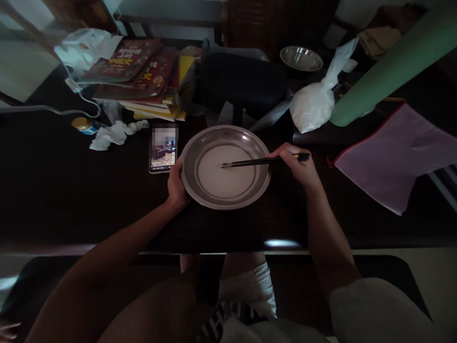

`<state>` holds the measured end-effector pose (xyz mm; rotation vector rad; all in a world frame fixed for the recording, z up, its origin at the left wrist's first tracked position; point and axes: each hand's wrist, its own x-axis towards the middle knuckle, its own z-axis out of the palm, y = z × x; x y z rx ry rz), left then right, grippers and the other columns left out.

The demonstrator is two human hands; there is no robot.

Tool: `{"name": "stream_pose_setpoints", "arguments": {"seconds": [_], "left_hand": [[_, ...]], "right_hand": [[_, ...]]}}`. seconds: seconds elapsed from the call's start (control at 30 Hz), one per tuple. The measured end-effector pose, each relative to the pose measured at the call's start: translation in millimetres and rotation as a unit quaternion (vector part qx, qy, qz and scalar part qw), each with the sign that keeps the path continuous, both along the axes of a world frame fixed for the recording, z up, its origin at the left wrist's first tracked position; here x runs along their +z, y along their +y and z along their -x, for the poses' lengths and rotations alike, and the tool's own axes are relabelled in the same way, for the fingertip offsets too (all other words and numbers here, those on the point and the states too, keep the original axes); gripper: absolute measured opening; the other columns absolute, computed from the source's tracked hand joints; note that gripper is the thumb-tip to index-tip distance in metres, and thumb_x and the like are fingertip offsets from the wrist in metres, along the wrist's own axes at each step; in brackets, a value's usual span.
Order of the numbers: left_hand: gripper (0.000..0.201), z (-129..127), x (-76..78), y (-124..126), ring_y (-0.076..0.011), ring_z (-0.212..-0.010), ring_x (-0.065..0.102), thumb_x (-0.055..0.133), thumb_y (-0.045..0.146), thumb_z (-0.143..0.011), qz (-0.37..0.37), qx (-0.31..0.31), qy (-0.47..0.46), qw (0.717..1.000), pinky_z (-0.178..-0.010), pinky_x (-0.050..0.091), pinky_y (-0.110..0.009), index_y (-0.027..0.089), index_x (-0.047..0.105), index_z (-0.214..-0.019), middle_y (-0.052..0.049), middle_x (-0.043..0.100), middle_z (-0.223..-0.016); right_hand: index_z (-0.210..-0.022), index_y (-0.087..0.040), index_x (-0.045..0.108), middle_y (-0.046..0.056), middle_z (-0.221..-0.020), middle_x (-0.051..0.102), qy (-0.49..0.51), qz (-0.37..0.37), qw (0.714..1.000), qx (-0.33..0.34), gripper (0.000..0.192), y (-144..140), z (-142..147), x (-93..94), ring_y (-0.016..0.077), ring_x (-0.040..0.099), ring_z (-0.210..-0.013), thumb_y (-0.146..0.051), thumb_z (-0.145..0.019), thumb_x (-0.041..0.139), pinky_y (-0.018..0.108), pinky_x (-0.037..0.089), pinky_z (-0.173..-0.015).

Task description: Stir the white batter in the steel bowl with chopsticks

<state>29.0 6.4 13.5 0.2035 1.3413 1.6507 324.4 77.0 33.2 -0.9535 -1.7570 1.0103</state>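
A wide steel bowl (200,143) sits on the dark table in front of me, with a pale milky liquid (224,178) in its bottom. My left hand (176,185) grips the bowl's left rim. My right hand (299,164) holds a pair of dark chopsticks (253,162) at the bowl's right side. Their tips reach into the liquid near the bowl's middle.
A phone (163,148) with a lit screen lies just left of the bowl. Behind it are stacked books (143,71), crumpled tissue (110,134), a dark bag (243,81), a tied white plastic bag (316,105), a small steel bowl (302,58), a green roll (392,62) and a purple cloth (396,152).
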Motion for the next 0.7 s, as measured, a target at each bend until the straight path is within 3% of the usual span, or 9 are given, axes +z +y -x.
{"name": "stream_pose_setpoints", "arguments": {"seconds": [0.1,0.27,0.4,0.47,0.6,0.7], "left_hand": [[0.015,1.2,-1.8,-0.7,-0.0260,-0.082,0.074,0.066,0.029,-0.087,-0.002,-0.006,0.015,1.000,-0.060,0.061,-0.028,0.023,0.065,-0.072,-0.002,0.068,-0.065],[0.019,2.2,-2.7,-0.5,-0.0238,-0.080,0.074,0.062,0.025,-0.088,-0.009,0.000,0.001,1.000,-0.069,0.063,-0.030,0.022,0.062,-0.069,-0.001,0.067,-0.065],[0.018,1.1,-1.7,0.3,-0.0221,-0.083,0.074,0.057,0.025,-0.089,-0.020,-0.009,-0.017,1.000,-0.076,0.063,-0.030,0.020,0.065,-0.074,-0.003,0.071,-0.074],[0.016,1.0,-1.9,0.4,-0.0218,-0.086,0.073,0.057,0.025,-0.088,-0.024,-0.013,-0.018,0.999,-0.078,0.063,-0.030,0.020,0.065,-0.075,-0.003,0.072,-0.076],[0.018,1.0,-2.7,0.3,-0.0241,-0.091,0.074,0.058,0.023,-0.087,-0.034,-0.006,-0.014,0.999,-0.079,0.063,-0.031,0.022,0.060,-0.069,-0.003,0.071,-0.072],[0.018,-0.1,-1.6,0.5,-0.0237,-0.088,0.074,0.060,0.024,-0.087,-0.028,-0.001,-0.011,1.000,-0.078,0.063,-0.030,0.022,0.060,-0.069,-0.002,0.069,-0.070]], "right_hand": [[-0.078,-0.029,0.081,0.001,-0.076,0.079,0.025,0.002,0.999,-0.039,0.040,-0.2,-0.6,0.8,0.0204,0.073,-0.078,-0.059,-0.095,0.061,0.038,0.058,-0.077],[-0.081,-0.029,0.082,0.001,-0.083,0.080,0.003,0.007,0.999,0.034,0.035,-0.4,2.0,0.2,0.0208,0.075,-0.085,-0.059,-0.092,0.066,0.039,0.058,-0.085],[-0.080,-0.030,0.082,0.000,-0.077,0.079,0.027,-0.006,0.999,-0.036,0.035,0.5,-1.6,-0.9,0.0189,0.072,-0.077,-0.055,-0.095,0.063,0.036,0.056,-0.077],[-0.077,-0.030,0.081,0.000,-0.073,0.077,0.034,-0.004,0.999,-0.028,0.038,1.0,-2.6,-2.0,0.0179,0.070,-0.072,-0.055,-0.097,0.061,0.035,0.055,-0.073],[-0.083,-0.029,0.082,0.001,-0.084,0.080,0.004,0.008,0.999,0.033,0.035,1.2,-0.3,-2.8,0.0206,0.074,-0.086,-0.058,-0.093,0.066,0.038,0.057,-0.084],[-0.082,-0.028,0.081,0.001,-0.083,0.080,0.021,-0.005,1.000,-0.020,0.036,0.4,0.5,-0.7,0.0205,0.074,-0.085,-0.058,-0.093,0.065,0.038,0.058,-0.084]]}}
